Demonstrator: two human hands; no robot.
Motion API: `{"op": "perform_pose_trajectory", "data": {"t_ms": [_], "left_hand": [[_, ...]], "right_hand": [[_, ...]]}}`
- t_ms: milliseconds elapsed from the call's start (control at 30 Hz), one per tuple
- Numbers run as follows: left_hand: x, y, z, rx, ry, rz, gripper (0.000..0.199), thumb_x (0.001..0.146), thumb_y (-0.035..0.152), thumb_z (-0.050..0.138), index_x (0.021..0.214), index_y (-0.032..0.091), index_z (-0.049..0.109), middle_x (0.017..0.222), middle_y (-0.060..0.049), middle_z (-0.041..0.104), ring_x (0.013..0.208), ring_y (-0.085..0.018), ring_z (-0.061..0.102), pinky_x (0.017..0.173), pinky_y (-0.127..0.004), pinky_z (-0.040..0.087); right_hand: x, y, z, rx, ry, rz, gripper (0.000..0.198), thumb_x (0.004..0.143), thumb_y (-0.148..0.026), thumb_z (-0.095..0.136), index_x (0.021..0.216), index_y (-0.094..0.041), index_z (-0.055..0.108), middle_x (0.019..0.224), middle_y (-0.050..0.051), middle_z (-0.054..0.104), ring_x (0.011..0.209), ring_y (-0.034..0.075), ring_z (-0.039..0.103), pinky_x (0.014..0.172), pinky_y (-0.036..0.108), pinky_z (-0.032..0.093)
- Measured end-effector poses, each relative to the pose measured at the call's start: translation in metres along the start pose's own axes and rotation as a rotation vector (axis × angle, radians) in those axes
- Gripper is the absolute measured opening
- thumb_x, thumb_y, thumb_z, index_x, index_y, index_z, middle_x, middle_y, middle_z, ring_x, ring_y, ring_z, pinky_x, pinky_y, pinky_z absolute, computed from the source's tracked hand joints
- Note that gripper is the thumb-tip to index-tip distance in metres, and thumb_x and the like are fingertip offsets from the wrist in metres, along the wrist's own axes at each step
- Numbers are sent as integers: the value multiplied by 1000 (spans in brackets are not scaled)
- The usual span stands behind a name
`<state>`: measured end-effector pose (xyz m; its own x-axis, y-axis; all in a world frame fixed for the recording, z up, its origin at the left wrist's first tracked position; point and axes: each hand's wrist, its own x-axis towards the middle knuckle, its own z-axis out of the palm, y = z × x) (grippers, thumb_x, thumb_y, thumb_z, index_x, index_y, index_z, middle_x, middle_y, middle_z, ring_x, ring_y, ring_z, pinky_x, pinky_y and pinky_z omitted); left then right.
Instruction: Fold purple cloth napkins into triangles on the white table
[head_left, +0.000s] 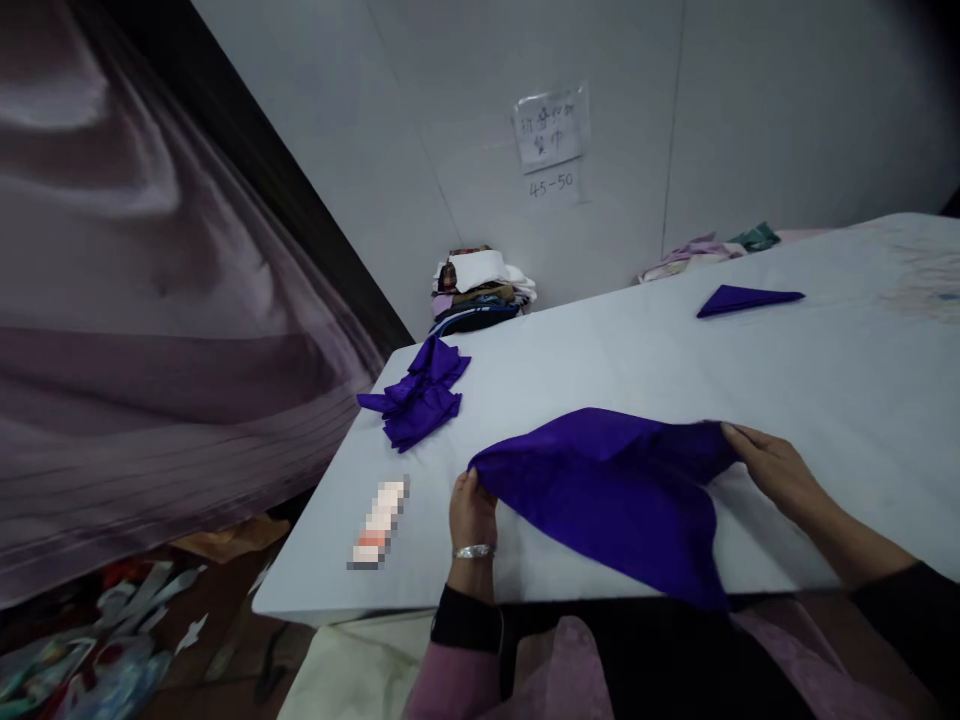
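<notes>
I log left hand [472,512] and right hand [772,468] pinching the purple cloth [607,490] between them; judged step: spreading. Next move calls for even tension.

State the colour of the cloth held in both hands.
The cloth is deep purple, seen in the head view.

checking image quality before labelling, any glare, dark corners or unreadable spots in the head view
In the head view: soft, dim light, with sheen on the draped fabric; top right corner dark; a pixelated patch hides detail on the white table; left hand, right hand and the purple cloth they hold look clear enough.
</notes>
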<state>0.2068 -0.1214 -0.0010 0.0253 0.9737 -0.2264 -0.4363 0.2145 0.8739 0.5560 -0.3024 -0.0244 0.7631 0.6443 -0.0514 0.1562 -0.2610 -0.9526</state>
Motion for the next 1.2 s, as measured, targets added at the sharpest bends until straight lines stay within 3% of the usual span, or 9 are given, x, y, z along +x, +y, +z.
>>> {"op": "perform_pose_trajectory", "data": {"t_ms": [233,500,667,733,800,867,1000,1133,1200], "left_hand": [[22,37,12,134,65,210,30,62,40,70,73,17,55,60,6,56,55,-8,50,56,-22,40],[21,113,54,217,56,672,25,69,36,66,79,16,56,68,7,55,63,-7,49,66,-21,39],[37,145,83,310,-16,830,20,75,34,63,81,16,57,71,6,55,65,-7,49,65,-19,39],[63,141,93,414,-24,762,14,78,29,59,81,16,56,70,6,54,63,-7,48,64,-19,39],[91,128,99,593,-19,525,7,80,23,56,81,16,56,70,5,55,63,-8,50,66,-21,41],[113,109,98,657,-17,432,7,75,16,59,82,15,57,71,2,58,67,-11,54,71,-26,43],[109,64,81,732,-74,382,14,68,13,67,79,16,60,76,-3,63,79,-16,59,82,-33,43],[48,19,58,839,-370,346,9,68,23,70,76,19,67,79,-5,69,80,-20,63,83,-36,46],[13,2,46,1079,-765,489,23,77,34,63,96,23,68,103,-7,69,100,-23,60,95,-41,41]], "right_hand": [[36,-45,-25,-247,53,-312,30,82,-36,53,95,-18,72,101,5,71,100,23,61,92,32,44],[27,-148,-56,-71,307,-637,34,91,-35,47,102,-11,69,95,7,69,90,14,61,86,31,43],[30,-168,-63,-6,387,-648,39,90,-40,48,107,-10,66,95,8,69,84,11,60,78,29,44],[47,-164,-58,14,301,-595,39,89,-39,50,106,-7,66,91,8,69,80,10,60,78,29,44],[65,-153,-49,69,195,-529,38,87,-35,53,106,-4,65,88,9,69,75,9,60,76,29,45],[77,-137,-38,109,114,-483,36,85,-32,57,105,-3,64,86,10,70,74,10,61,75,28,47],[68,-97,-12,53,-105,-420,35,81,-37,59,102,-10,67,87,8,71,77,15,63,77,31,50],[33,-59,18,-152,-531,-525,32,83,-38,53,107,-22,66,107,5,68,102,22,60,93,41,45],[18,-44,35,-255,-712,-679,35,83,-30,49,115,-26,63,121,4,62,117,23,52,101,44,37]]}}
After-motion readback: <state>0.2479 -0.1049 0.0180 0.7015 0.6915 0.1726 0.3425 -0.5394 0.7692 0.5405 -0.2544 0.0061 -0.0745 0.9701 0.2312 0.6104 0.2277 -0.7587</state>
